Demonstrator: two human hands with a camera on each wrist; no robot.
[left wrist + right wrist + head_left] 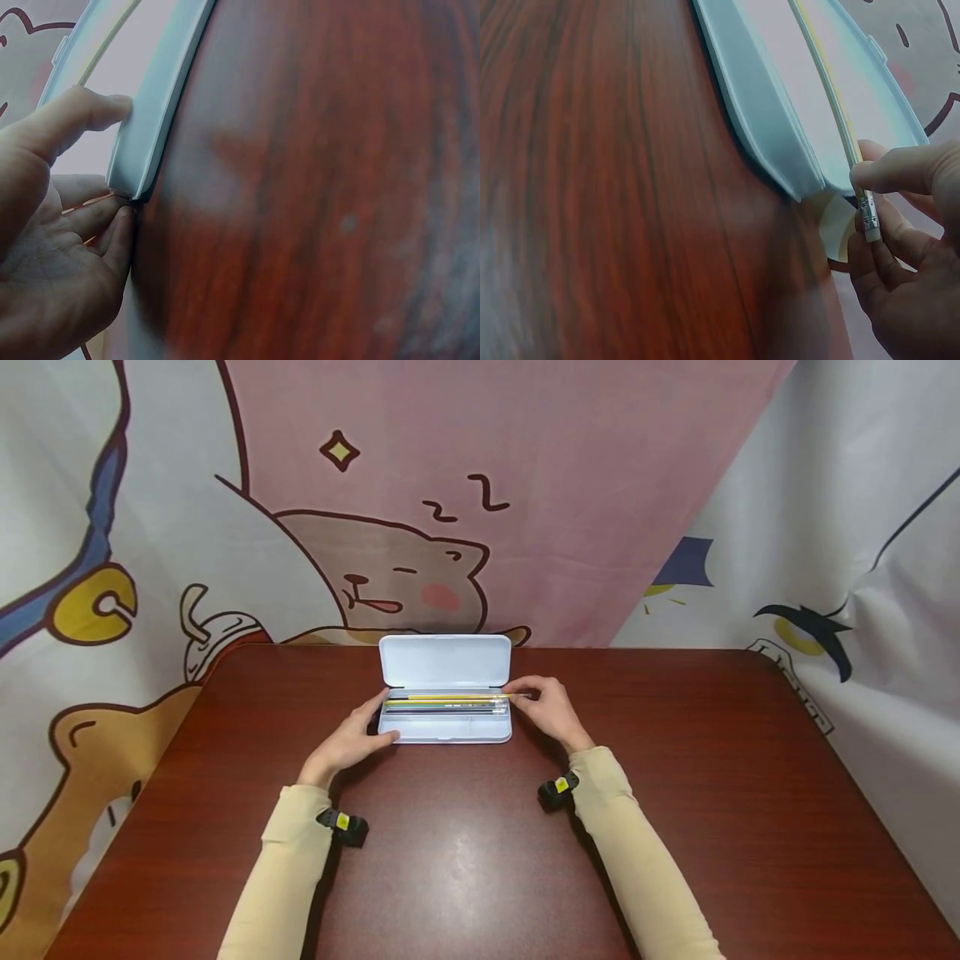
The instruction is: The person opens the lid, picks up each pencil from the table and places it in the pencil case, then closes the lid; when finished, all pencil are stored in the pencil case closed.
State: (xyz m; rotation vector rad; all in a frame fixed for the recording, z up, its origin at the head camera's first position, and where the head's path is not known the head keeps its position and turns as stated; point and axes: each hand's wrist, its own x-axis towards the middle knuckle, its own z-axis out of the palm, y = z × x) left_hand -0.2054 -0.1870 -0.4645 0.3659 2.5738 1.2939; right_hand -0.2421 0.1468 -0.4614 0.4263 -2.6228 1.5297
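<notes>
A white pencil case (431, 730) lies on the table with its lid (446, 660) raised at the back. Several pencils (442, 704) lie lengthwise in its far part. My left hand (348, 739) holds the case at its left end, the thumb over the near corner and the other fingers round the end wall. At the right end, my right hand (551, 710) pinches a yellow pencil (847, 137) between thumb and fingers. The pencil's eraser end sticks out past the fingers in the right wrist view, while its shaft reaches back over the case.
The dark red-brown wooden table (457, 860) carries the case near its back edge. Behind it hangs a cloth (570, 510) printed with cartoon animals. A narrow compartment runs along the front of the case. Black wrist cameras (348, 828) sit on both forearms.
</notes>
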